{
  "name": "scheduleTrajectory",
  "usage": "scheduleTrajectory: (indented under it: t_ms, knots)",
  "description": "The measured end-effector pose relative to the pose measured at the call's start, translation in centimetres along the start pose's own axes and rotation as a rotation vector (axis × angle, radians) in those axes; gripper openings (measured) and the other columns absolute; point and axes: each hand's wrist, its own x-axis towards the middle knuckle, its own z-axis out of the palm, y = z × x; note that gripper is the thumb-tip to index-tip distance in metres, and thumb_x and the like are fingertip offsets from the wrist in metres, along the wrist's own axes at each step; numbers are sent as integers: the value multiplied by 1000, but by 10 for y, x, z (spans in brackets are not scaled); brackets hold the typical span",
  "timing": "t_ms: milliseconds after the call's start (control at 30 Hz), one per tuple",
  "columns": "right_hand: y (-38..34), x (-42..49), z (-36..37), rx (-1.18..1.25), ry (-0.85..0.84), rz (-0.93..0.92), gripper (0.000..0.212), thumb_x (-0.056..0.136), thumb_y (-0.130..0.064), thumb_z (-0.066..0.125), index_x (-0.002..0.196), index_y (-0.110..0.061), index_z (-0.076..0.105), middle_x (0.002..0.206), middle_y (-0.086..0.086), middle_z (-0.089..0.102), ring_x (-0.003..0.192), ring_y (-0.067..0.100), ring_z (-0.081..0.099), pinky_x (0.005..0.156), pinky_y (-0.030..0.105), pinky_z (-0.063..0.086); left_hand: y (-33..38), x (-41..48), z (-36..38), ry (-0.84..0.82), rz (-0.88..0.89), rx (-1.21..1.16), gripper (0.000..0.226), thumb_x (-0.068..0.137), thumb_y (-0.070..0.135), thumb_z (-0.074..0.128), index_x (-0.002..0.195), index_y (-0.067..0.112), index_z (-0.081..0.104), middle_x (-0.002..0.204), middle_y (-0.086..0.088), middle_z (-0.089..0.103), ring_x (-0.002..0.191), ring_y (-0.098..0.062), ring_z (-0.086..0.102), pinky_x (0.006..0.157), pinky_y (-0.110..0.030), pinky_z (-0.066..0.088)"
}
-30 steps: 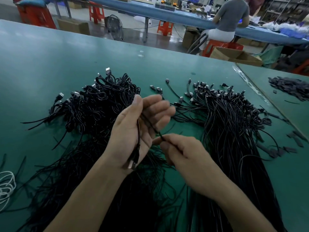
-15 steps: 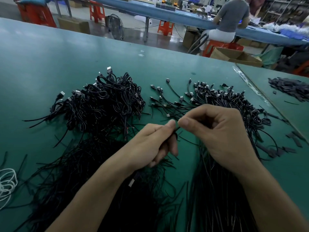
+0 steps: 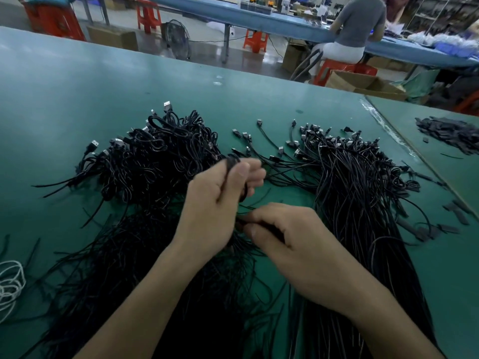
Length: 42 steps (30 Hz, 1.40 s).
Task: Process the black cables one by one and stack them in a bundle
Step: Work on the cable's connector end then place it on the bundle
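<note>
Right hand (image 3: pixel 293 242) dropped to five o'clock pinching the tail, left hand (image 3: pixel 217 203) gripping the coiled cable (image 3: pixel 232 161); a slack pinch would uncoil it.

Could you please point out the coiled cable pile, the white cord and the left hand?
coiled cable pile (image 3: pixel 160 156): head view, heap's middle.
white cord (image 3: pixel 9 290): head view, its loops.
left hand (image 3: pixel 213 206): head view, back of hand.

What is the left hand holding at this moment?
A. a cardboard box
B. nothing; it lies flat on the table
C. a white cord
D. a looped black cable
D: the left hand grips a looped black cable, whose loop shows above the thumb, while the right hand appears to pinch the same cable lower down.
</note>
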Motion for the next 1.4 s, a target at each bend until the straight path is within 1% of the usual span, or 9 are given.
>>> scheduleTrajectory:
  t_ms: [100, 333, 433, 667, 867, 1033, 1100, 1200, 1400]
  knots:
    - [1, 3, -16, 1, 99, -36, 11, 92, -24, 68, 83, -21, 73, 77, -11, 65, 76, 7, 61, 67, 16, 43, -1, -3, -2, -200, 4, 214, 33, 105, 29, 45, 82, 23, 67, 70, 7, 69, 65, -5, 64, 61, -19, 49]
    - [10, 5, -24, 228, 392, -19, 10, 77, -30, 78, 75, -22, 73, 70, -6, 70, 61, 10, 64, 59, 22, 52, 14, -5, -1, -438, -353, 68, 59, 95, 57, 35, 55, 20, 60, 39, 4, 48, 31, -10, 41, 39, -15, 33]
    - [14, 5, -20, 326, 416, 56, 15, 77, -41, 71, 77, -26, 72, 67, -5, 70, 54, 5, 61, 52, 16, 47, 18, -3, -7, -441, -372, -156, 51, 93, 56, 43, 53, 25, 50, 40, 8, 40, 30, -7, 35, 36, -14, 30]
    - [14, 7, -6, 399, 373, 54, 15, 93, -20, 67, 82, -29, 72, 66, -5, 68, 54, 6, 61, 51, 11, 42, 26, -2, -12, -472, -525, -673, 50, 95, 49, 46, 53, 22, 45, 40, 6, 39, 30, -5, 36, 32, -12, 25]
    - [14, 9, -10, 356, 426, 60, 10, 93, -23, 66, 83, -25, 70, 69, -5, 69, 60, 12, 67, 53, 23, 49, 26, -1, -6, -394, -433, -419, 52, 96, 44, 46, 49, 26, 34, 49, 4, 40, 41, -9, 36, 39, -16, 27]
    - [16, 5, -28, 167, 237, 14, 27, 90, -47, 64, 115, -36, 66, 102, -21, 72, 102, 3, 66, 88, 27, 52, 23, -1, -9, -402, -479, -247, 54, 100, 37, 45, 47, 27, 38, 50, 5, 36, 40, -8, 30, 37, -15, 25]
    - [14, 7, -34, 119, 126, -52, 33, 90, -41, 64, 123, -40, 63, 108, -26, 70, 108, -2, 64, 93, 21, 49, 24, -3, -8, -455, -508, -236, 54, 103, 35, 42, 50, 24, 40, 49, 5, 36, 38, -7, 30, 36, -14, 25]
    - [12, 11, -34, 203, 59, -101, 30, 86, -26, 73, 114, -34, 68, 103, -20, 72, 101, 0, 68, 88, 14, 50, 24, -7, -7, -514, -547, -220, 51, 104, 37, 40, 56, 20, 36, 49, 4, 39, 36, -6, 35, 31, -11, 25]
    - [20, 14, -35, 247, 161, -35, 20, 79, -15, 81, 95, -27, 75, 77, -10, 75, 71, 7, 72, 66, 23, 56, 20, -5, -1, -425, -520, -131, 54, 102, 47, 37, 54, 22, 34, 54, -1, 41, 42, -10, 39, 39, -16, 29]
